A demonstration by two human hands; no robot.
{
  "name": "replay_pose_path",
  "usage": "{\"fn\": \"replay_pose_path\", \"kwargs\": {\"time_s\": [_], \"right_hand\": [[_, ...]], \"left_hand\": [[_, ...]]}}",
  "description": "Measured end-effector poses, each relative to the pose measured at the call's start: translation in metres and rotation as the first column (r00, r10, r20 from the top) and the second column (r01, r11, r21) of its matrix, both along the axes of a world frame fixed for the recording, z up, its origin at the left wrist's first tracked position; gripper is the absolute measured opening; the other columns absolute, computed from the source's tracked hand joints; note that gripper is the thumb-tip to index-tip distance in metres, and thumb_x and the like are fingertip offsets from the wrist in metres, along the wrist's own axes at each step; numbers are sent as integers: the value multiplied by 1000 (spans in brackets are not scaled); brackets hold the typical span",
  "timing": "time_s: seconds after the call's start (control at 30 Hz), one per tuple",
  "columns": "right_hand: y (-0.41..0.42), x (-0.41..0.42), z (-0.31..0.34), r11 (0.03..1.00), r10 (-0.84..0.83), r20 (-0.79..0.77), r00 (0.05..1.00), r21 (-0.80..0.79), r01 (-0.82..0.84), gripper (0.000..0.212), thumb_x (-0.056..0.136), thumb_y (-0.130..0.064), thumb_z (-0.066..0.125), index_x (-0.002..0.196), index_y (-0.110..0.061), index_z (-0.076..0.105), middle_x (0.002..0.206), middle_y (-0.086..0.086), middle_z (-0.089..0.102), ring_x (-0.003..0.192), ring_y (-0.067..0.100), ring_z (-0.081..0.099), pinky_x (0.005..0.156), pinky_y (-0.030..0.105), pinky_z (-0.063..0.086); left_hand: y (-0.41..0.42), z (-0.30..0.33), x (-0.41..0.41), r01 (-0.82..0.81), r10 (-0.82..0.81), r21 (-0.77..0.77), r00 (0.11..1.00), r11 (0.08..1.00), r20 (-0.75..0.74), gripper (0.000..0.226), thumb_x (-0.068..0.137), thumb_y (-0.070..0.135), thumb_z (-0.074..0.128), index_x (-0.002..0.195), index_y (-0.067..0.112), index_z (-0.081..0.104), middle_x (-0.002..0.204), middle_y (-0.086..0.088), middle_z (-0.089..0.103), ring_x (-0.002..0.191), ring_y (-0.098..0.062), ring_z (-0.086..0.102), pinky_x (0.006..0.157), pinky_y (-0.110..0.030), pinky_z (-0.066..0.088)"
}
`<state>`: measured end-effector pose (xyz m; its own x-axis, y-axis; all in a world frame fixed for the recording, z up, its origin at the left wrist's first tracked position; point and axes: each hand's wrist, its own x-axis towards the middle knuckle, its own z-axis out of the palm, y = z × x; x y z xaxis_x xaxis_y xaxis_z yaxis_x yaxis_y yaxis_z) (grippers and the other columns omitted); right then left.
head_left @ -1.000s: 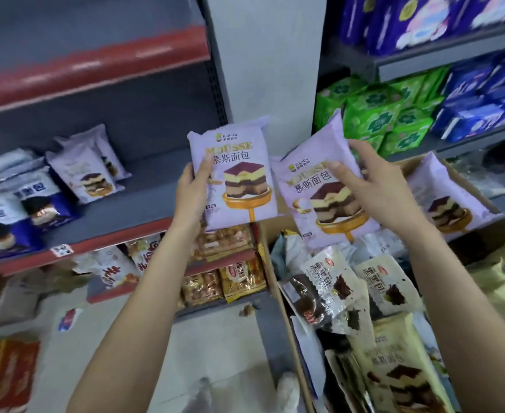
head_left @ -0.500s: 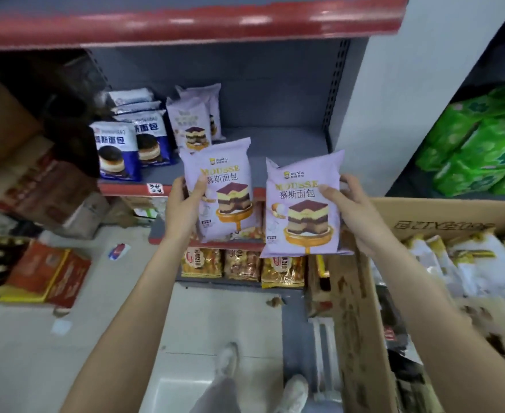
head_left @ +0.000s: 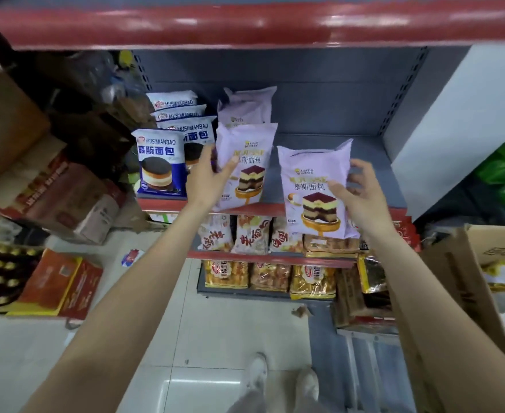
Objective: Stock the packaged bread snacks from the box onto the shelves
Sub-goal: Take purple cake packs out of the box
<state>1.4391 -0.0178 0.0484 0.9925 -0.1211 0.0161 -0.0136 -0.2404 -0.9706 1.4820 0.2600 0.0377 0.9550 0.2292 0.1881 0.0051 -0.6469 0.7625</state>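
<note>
Both upright lilac mousse-bread packs (head_left: 315,189) now nearer the shelf (head_left: 370,171).

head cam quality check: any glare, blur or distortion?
Head view: glare streaks on the red shelf edge overhead; wide-angle bowing bends the shelf lines; left cartons and frame edges blur; the purple packet in the right hand prints legibly.

Single view, head-worn, wide-angle: looks forward and steeply down along both forearms to the shoes (head_left: 284,380) on the floor tiles, with straight lines bowed at the edges. Faces a grey shelf (head_left: 373,162) at arm's reach, both hands level with its front edge; the red lip of the shelf above (head_left: 245,25) spans the top edge, a cardboard box (head_left: 459,281) cuts in at lower right.
</note>
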Motion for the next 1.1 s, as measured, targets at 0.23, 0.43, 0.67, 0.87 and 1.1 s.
{"fn": "replay_pose_path", "kwargs": {"time_s": [0.23, 0.43, 0.67, 0.87, 1.1], "right_hand": [[25, 46, -13, 979, -36, -4, 999, 202, 36, 39, 87, -23, 67, 115, -36, 42, 112, -9, 60, 91, -7, 59, 63, 11, 49], [33, 82, -36, 967, -27, 12, 1000, 254, 24, 36, 87, -21, 67, 106, -43, 45, 109, -9, 63, 97, 6, 62, 63, 13, 50], [38, 118, -53, 972, 92, -2, 996, 219, -89, 37, 89, -11, 62, 117, -28, 44, 118, 4, 64, 104, 14, 62, 79, 21, 53], [94, 145, -63, 925, 247, -113, 962, 322, -200, 40, 89, 3, 58, 118, -19, 42, 119, 11, 60, 105, 24, 60, 68, 22, 52], [159, 158, -73, 974, 213, -195, 957, 113, -194, 55, 84, -10, 68, 134, -16, 45, 126, 11, 60, 118, 26, 55, 102, 39, 44]], "left_hand": [[1, -23, 65, -21, 20, -87, 1000, 996, -9, 45, 89, 46, 59, 119, 12, 54, 105, 2, 63, 100, -21, 61, 73, -26, 39], [6, -48, 100, -86, 86, -48, 996, 995, 8, 59, 89, 46, 58, 137, 15, 43, 122, -13, 63, 110, -33, 59, 81, -35, 44], [2, -55, 129, -193, 195, -28, 979, 981, 66, 56, 84, 22, 69, 134, 8, 46, 113, -17, 66, 102, -35, 62, 73, -34, 44], [31, -55, 112, -127, 153, -362, 987, 924, 45, 34, 95, 20, 51, 128, 13, 52, 126, -8, 61, 119, -33, 54, 97, -36, 44], [42, -58, 78, -92, 70, -377, 995, 922, -73, 56, 96, 21, 54, 146, 17, 31, 144, -4, 44, 128, -17, 45, 100, -26, 41]]}}
